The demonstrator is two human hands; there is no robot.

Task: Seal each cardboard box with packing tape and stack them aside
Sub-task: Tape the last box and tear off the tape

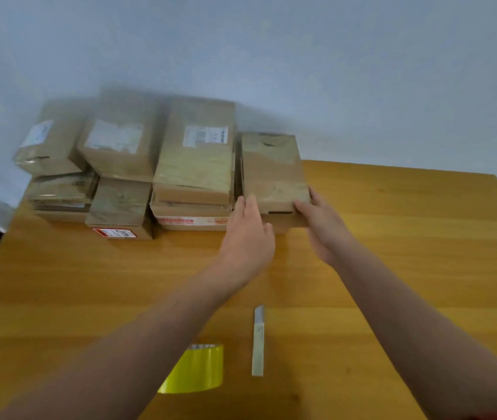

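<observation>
Two hands grip one taped box (274, 169) at the right end of the stacks (138, 168) along the far edge of the worktop (408, 237). Left hand (248, 234) presses flat against the box's near left corner; right hand (321, 221) clasps its near right corner, thumb on top. This box sits on another box, touching the neighbouring stack. Nearer than the box lie a yellow tape roll (197, 369) and, just right of it, a cutter (258, 341)

We see box stacks (138, 165) behind tape roll (195, 369); utility knife (258, 341) just right of roll.
</observation>
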